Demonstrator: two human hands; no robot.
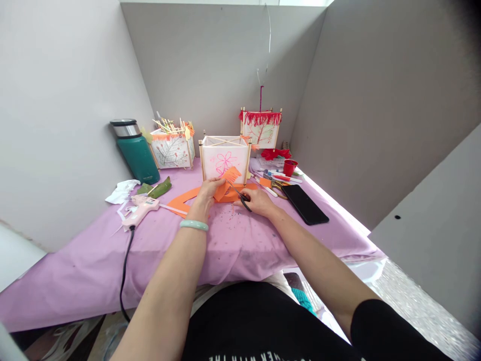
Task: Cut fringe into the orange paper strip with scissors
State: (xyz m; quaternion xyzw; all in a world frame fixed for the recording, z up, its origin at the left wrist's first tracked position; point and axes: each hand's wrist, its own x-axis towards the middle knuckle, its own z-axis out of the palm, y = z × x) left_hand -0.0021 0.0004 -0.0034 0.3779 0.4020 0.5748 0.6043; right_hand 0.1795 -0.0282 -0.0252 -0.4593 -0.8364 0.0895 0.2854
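My left hand (pixel 211 191) pinches a piece of orange paper (pixel 232 175) whose upper edge is cut into a fringe. In my right hand (pixel 259 201) is a pair of dark-handled scissors (pixel 245 197), its blades pointing left toward the paper. Whether the blades touch the paper is hard to make out. Just behind both hands stands a square lantern frame (pixel 224 159) of sticks and white panels, with a pink flower drawn on its front. More orange paper (pixel 184 199) lies flat under and around my hands.
A pink glue gun (pixel 141 210), green bottle (pixel 137 153) and crumpled tissue (pixel 123 191) are at left. A stick-filled lantern (pixel 171 150) stands behind. At right lie a black phone (pixel 305 204) and gold-handled scissors (pixel 278 189); a red cup (pixel 289 168) and red-fringed hanging lantern (pixel 260 129) are farther back.
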